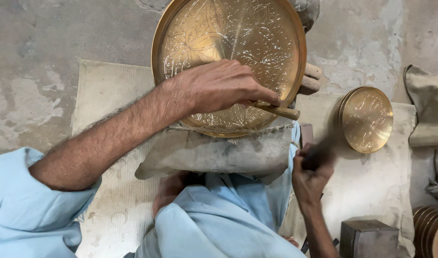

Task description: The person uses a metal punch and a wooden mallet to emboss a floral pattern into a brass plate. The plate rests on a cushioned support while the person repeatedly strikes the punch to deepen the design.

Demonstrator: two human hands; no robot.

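Left hand (224,86) is clamped on a chisel (279,111), held flat against the brass tray (228,33), long axis running left-right, far end pointing right. Right hand (311,174) is closed on a blurred hammer (324,148). Tray is propped on a padded block (219,153); judged stiff, heavy, slippery, best gripped at the rim.
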